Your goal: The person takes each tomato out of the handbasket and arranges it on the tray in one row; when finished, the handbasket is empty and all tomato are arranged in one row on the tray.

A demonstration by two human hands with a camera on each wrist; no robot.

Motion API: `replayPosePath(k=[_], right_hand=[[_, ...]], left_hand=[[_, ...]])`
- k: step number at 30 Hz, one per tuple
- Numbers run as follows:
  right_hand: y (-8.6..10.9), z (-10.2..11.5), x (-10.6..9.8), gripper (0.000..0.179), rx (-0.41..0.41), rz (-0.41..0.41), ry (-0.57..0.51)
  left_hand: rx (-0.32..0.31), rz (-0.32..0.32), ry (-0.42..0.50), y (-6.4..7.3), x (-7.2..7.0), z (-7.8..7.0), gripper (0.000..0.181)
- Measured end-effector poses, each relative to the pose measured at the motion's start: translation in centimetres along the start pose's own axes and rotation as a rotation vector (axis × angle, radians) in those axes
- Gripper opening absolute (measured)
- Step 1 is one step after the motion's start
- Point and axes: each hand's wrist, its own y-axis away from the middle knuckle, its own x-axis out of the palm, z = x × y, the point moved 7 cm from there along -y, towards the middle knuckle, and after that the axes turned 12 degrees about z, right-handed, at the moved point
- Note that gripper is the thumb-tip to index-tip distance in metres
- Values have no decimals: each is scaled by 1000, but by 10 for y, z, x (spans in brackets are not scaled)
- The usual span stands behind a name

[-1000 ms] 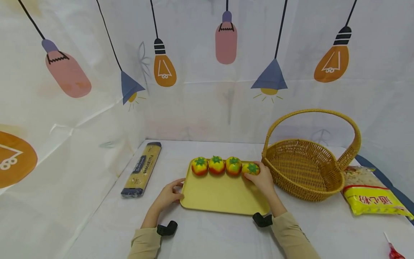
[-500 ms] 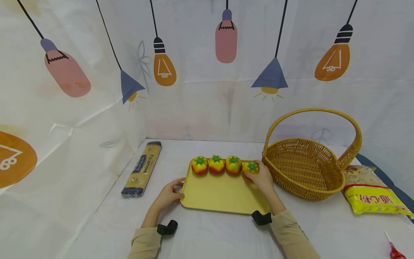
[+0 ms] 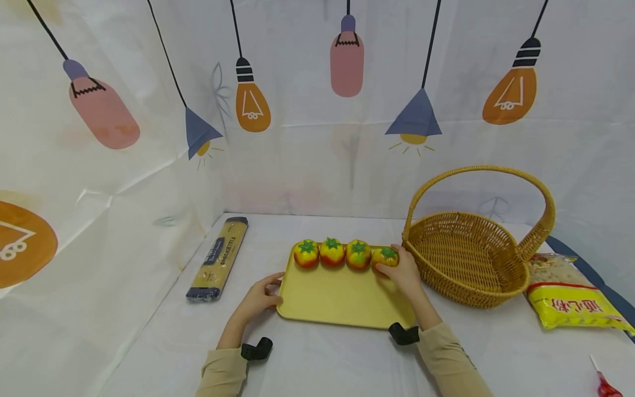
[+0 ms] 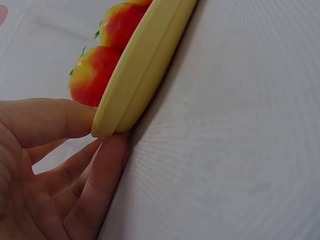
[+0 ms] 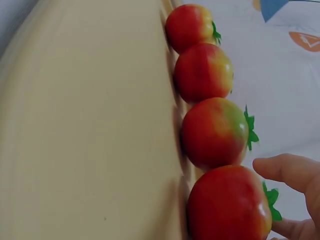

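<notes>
Several red and yellow tomatoes (image 3: 332, 253) with green leafy tops stand in a row along the far edge of a yellow tray (image 3: 337, 298). My left hand (image 3: 258, 299) pinches the tray's left edge, thumb on the rim and fingers beneath it in the left wrist view, where the tray's side (image 4: 142, 70) shows. At the row's right end, my right hand (image 3: 407, 274) holds the last tomato (image 5: 227, 205), its thumb on the near left and fingers on the right side. Part of that tomato is covered by the hand in the head view.
A wicker basket (image 3: 463, 259) with a tall handle stands just right of the tray. Beside it lies a yellow bag of pasta (image 3: 570, 303). A spaghetti pack (image 3: 218, 259) lies at the left, and a small red item (image 3: 606, 384) at the front right.
</notes>
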Motion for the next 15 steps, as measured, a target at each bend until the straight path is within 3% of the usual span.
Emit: replayPosePath(k=[15], right_hand=[[20,11,-10,72,-48,11,-21]], left_hand=[[12,6,-17,3,0,-1,63]])
